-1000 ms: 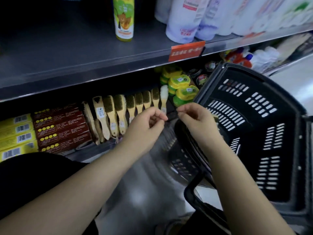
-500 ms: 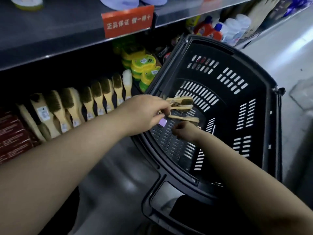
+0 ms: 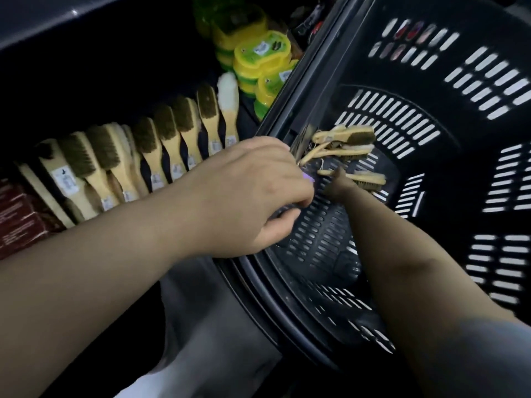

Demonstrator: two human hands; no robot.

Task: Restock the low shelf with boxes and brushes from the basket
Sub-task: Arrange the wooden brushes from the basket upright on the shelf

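A black slotted basket [image 3: 465, 133] is tipped toward me beside the low shelf. Three wooden brushes [image 3: 343, 137] lie bunched against its far wall. My right hand [image 3: 338, 182] reaches deep inside and grips the lowest brush [image 3: 365, 178] by its handle; the fingers are mostly hidden. My left hand [image 3: 253, 193] sits at the basket's left rim with fingers and thumb curled around the edge. On the low shelf a row of wooden brushes [image 3: 161, 145] stands handle-out, with red boxes [image 3: 17, 222] at its left end.
Stacked green and yellow tubs [image 3: 258, 53] fill the shelf just right of the brush row, pressed against the basket's rim. The upper shelf's grey edge [image 3: 43, 27] overhangs at top left. Grey floor [image 3: 201, 326] shows between my arms.
The view has swung down and toward the basket. My right hand went from above the rim down to the brushes inside, and my left hand settled on the basket's rim.
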